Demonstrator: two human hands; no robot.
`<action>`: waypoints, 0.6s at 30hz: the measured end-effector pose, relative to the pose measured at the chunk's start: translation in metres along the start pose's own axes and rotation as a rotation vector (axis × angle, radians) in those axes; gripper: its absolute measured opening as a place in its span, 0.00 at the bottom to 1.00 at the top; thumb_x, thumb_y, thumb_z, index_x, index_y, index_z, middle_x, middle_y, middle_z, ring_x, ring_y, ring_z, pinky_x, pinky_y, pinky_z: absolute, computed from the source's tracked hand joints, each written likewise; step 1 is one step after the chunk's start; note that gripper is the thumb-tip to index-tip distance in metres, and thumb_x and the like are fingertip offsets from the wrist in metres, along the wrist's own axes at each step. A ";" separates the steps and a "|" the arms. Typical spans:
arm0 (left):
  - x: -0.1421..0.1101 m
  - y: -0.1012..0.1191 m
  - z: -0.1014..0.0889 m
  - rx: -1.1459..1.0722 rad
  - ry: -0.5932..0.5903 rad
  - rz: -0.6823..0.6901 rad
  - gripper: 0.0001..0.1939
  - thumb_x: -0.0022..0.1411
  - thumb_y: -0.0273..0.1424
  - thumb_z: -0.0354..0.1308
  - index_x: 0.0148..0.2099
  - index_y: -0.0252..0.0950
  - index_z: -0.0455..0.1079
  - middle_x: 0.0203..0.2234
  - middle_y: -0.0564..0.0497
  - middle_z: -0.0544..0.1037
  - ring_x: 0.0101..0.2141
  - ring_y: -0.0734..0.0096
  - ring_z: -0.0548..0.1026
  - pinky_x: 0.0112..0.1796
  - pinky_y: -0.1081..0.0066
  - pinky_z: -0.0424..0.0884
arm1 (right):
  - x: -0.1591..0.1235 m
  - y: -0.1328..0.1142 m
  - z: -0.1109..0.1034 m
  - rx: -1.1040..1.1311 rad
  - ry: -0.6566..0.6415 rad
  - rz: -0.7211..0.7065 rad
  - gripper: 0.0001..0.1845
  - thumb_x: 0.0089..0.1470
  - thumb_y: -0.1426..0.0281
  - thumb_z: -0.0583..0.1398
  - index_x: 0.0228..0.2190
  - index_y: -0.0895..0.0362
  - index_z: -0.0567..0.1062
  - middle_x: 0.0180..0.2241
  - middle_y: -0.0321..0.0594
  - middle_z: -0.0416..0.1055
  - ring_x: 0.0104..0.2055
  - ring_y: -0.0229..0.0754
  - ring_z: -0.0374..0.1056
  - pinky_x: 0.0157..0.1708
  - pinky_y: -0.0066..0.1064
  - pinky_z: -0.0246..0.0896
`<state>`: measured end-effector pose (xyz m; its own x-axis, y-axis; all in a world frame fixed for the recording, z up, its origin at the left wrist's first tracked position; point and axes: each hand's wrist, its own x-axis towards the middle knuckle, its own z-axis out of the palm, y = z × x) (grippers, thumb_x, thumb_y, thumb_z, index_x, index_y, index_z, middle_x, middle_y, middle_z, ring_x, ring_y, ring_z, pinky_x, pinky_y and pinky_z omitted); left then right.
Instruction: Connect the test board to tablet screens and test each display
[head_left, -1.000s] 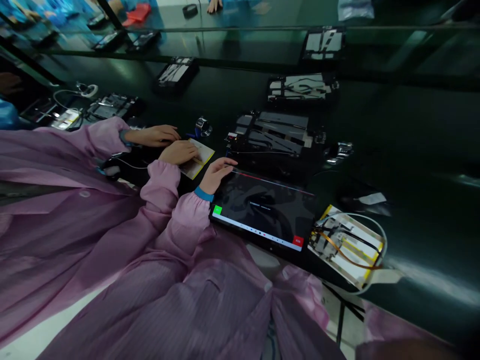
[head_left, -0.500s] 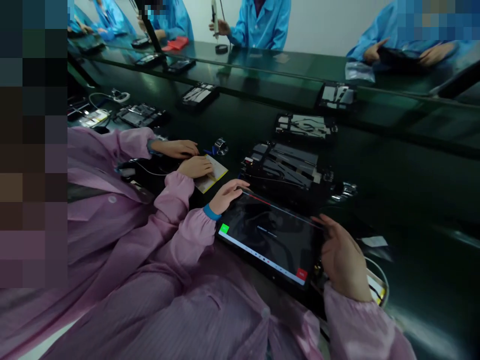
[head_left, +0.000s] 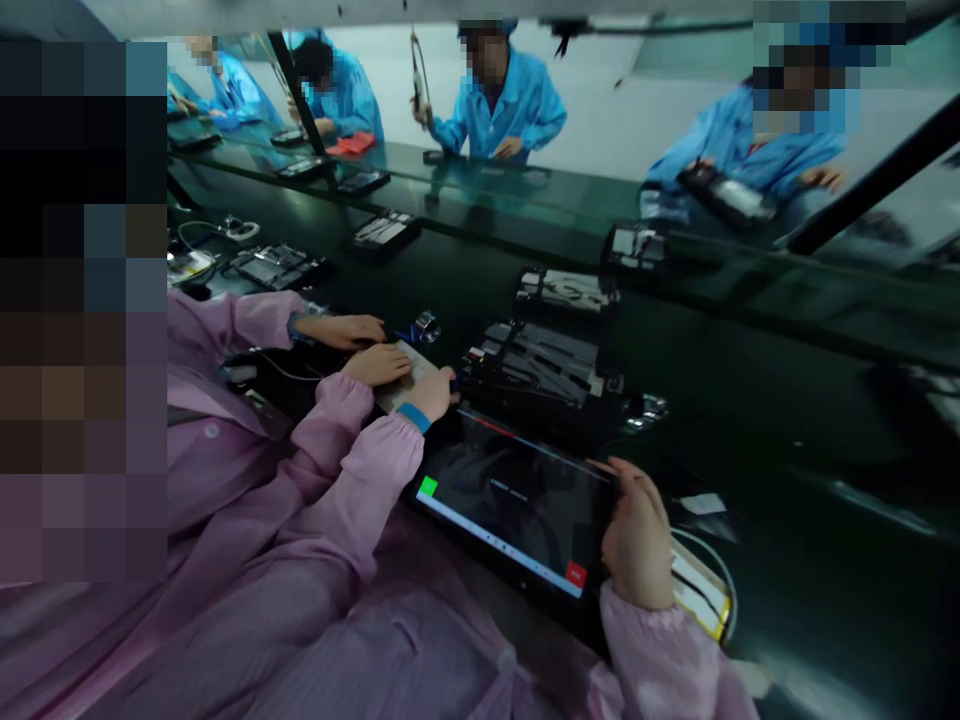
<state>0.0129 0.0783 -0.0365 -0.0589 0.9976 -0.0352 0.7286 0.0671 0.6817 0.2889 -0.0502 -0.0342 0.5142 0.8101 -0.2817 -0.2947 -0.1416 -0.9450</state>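
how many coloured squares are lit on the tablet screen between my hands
2 on the screen: a green square at its lower left and a red square at its lower right; both are uncovered.

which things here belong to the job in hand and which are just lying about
In hand:
- screen, left hand at its upper left corner, right hand at its right side
- perhaps the yellow-edged panel, partly hidden

Apparently lying about:
- opened unit beyond the screen
- shiny piece
- red sheet
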 end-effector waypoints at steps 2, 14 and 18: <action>-0.005 0.007 -0.004 -0.022 0.050 0.000 0.16 0.41 0.20 0.63 0.36 0.35 0.70 0.20 0.52 0.71 0.26 0.62 0.73 0.34 0.68 0.65 | -0.001 0.000 -0.001 0.006 -0.010 -0.019 0.17 0.40 0.55 0.62 0.31 0.53 0.73 0.29 0.38 0.75 0.37 0.46 0.72 0.40 0.39 0.66; -0.041 0.005 -0.017 -1.088 0.081 0.075 0.20 0.45 0.42 0.61 0.38 0.36 0.67 0.26 0.46 0.78 0.28 0.61 0.76 0.27 0.68 0.67 | 0.002 0.007 -0.007 0.045 -0.080 -0.075 0.21 0.41 0.53 0.64 0.34 0.54 0.74 0.32 0.38 0.78 0.40 0.47 0.74 0.40 0.35 0.69; -0.046 0.010 -0.004 -1.083 0.027 0.036 0.24 0.44 0.47 0.67 0.35 0.39 0.60 0.37 0.44 0.81 0.43 0.52 0.78 0.42 0.59 0.72 | 0.000 0.005 -0.006 0.051 -0.081 -0.090 0.23 0.38 0.52 0.65 0.32 0.54 0.74 0.31 0.37 0.78 0.39 0.48 0.75 0.39 0.35 0.69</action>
<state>0.0203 0.0326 -0.0256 -0.0741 0.9972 0.0043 -0.2586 -0.0233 0.9657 0.2924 -0.0539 -0.0397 0.4743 0.8618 -0.1799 -0.2919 -0.0389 -0.9556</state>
